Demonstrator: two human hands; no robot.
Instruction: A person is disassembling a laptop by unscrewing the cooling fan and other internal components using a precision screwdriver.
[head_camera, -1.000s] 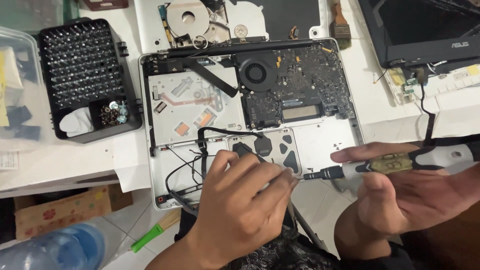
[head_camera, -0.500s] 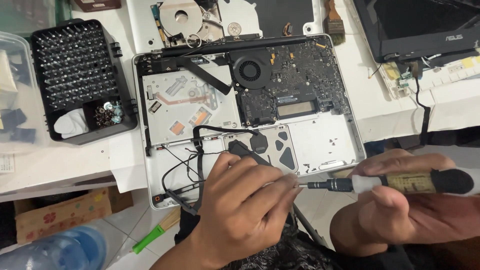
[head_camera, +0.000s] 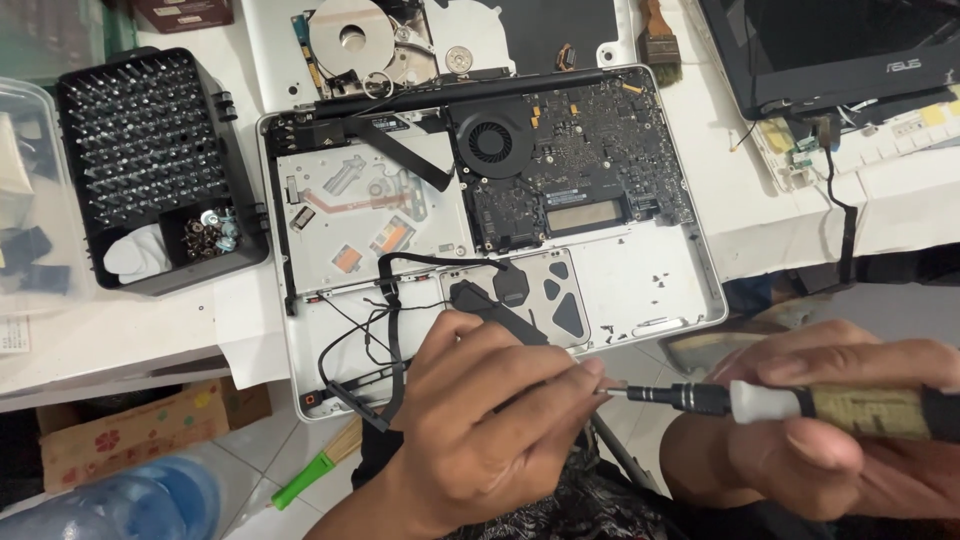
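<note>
An open laptop (head_camera: 480, 230) lies on the white table (head_camera: 150, 330). The right hand (head_camera: 850, 430) grips a screwdriver (head_camera: 800, 405); the left hand (head_camera: 490, 420) pinches its tip.

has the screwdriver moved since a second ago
Yes. The screwdriver in the right hand has dropped away from the open laptop: its tip was level with the laptop's front edge, now it sits clear below it, at the left hand's fingertips.

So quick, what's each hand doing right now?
Left hand: fingers pinched at the screwdriver tip; anything held is hidden.
Right hand: closed around the screwdriver handle.
</note>
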